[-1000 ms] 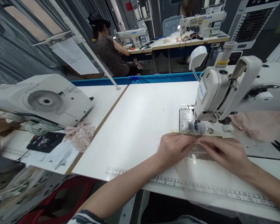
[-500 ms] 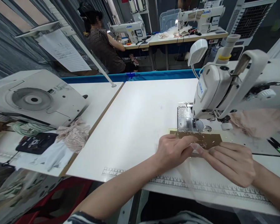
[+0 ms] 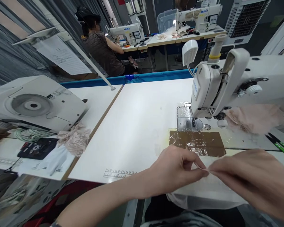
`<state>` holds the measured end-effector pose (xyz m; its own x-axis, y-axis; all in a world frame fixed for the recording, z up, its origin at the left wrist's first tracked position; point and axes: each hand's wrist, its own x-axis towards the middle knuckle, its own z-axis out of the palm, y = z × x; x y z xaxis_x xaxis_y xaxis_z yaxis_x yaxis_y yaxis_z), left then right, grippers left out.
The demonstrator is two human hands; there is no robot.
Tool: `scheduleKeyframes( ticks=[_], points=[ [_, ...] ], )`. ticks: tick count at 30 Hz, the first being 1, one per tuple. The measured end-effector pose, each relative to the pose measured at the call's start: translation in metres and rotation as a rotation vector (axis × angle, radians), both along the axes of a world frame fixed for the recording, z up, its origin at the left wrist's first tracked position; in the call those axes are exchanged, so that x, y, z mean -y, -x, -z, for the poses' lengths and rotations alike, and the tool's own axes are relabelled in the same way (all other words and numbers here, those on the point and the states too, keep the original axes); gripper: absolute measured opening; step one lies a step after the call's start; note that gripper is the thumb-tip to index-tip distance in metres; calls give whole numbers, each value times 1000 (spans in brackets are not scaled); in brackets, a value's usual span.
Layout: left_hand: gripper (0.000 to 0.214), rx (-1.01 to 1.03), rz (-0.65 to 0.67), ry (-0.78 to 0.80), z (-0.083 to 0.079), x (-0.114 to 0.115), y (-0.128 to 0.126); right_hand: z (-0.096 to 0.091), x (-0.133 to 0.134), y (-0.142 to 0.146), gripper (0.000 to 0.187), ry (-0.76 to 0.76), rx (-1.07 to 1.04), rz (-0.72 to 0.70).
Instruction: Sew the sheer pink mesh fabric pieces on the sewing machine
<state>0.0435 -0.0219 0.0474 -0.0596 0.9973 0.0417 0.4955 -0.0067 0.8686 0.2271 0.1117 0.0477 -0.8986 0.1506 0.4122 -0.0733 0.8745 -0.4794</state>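
Observation:
Thumb and forefinger of my left hand (image 3: 177,170) are pinched on the edge of a sheer white fabric (image 3: 201,201). Fingertips of my right hand (image 3: 253,181), partly blurred, close on the same edge right beside them. The thin cloth hangs below both hands over the table's front edge. Just beyond my fingers lies a brown patch under shiny clear tape (image 3: 196,143), in front of the metal needle plate (image 3: 186,118). Over that plate stands the head of a white sewing machine (image 3: 205,88).
Pale pink fabric (image 3: 257,118) lies right of the needle, near green-handled thread snips (image 3: 280,145). At left stand another machine (image 3: 35,104) and a bundle of pinkish strips (image 3: 75,138). A person (image 3: 101,50) sits at a machine across the blue-edged table.
Both hands have drawn back toward me from the brown taped patch, uncovering it, and the white fabric has come with them. The view has shifted slightly.

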Motion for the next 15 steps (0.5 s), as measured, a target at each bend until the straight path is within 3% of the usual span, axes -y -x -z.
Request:
scheduleKeyframes(
  ticks=[2,4,6,9,12,15],
  points=[
    [11,-131,-30,32,4,-7,1,4,-5,11,17,161,116,6],
    [14,-305,-95,16,18,-18,5,16,-16,25,22,246,193,41],
    [4,-437,-154,21,34,-28,9,30,-27,39,22,247,227,100],
    [30,-554,-201,43,47,-35,15,46,-37,50,20,175,258,181],
    [44,-753,-211,-145,49,-33,17,50,-40,53,19,120,254,281],
    [30,-967,-190,-443,51,-31,18,50,-41,54,16,125,246,353]
  ],
)
